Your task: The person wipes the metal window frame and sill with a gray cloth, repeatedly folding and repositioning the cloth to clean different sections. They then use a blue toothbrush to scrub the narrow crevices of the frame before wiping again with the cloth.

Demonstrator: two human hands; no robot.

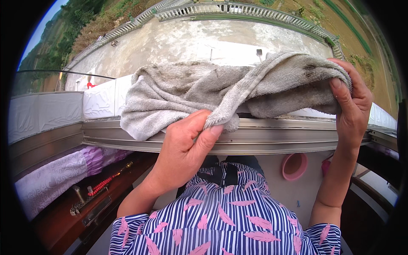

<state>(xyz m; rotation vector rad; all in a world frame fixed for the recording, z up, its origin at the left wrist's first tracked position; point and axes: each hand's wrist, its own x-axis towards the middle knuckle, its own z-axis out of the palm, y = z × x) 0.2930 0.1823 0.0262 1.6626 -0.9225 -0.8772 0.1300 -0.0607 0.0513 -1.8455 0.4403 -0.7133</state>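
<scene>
Both hands hold a grey terry towel (170,87) with dark dirt smudges, bunched and stretched sideways over a metal window frame (263,136). My left hand (187,142) pinches a fold of it near the middle, thumb and fingers closed. At the right end, my right hand (350,91) is raised a little higher and grips the towel's edge between thumb and fingers. The left part of the towel drapes over white tiles outside the sill. How much of it rests on the frame is partly hidden by its folds.
A pink basin (294,165) stands on the floor below at right. At left, a dark wooden surface (55,223) bears a red beaded string (102,185) beside a purple-white curtain (55,176). Outside, far below, lies a concrete yard (165,42) with a balustrade (246,9).
</scene>
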